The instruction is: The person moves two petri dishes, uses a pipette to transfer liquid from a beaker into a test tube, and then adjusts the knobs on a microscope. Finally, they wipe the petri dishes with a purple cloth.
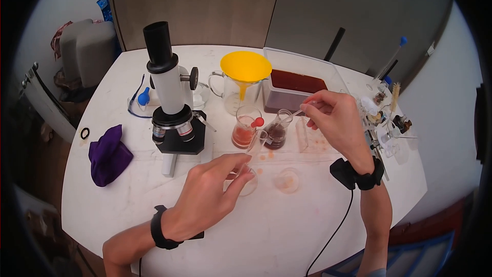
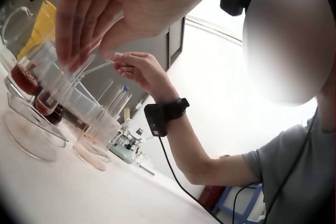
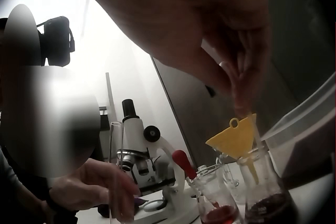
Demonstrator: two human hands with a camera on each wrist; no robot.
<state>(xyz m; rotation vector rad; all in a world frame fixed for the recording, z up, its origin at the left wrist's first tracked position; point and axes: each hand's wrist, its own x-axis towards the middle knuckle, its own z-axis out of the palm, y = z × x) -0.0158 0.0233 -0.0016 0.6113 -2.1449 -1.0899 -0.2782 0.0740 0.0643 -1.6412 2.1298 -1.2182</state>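
In the head view my left hand [image 1: 210, 187] pinches a clear glass test tube [image 1: 257, 142] between thumb and fingers, its mouth tipped up toward the flasks. My right hand [image 1: 335, 123] pinches the upper end of a thin clear rod [image 1: 294, 115], which slants down into the neck of a conical flask of dark liquid [image 1: 275, 137]. Left of it stands a flask of red liquid [image 1: 243, 136], a red-bulbed dropper [image 1: 259, 122] leaning in it. The right wrist view also shows the test tube [image 3: 116, 145] upright in the left fingers.
Behind the flasks are a yellow funnel [image 1: 246, 66] in a glass jug and a plastic tub of brown liquid [image 1: 271, 97]. A microscope [image 1: 171, 102] and purple cloth [image 1: 110, 156] stand left. A petri dish [image 1: 288, 180] lies in front; glassware [image 1: 389, 133] crowds the right edge.
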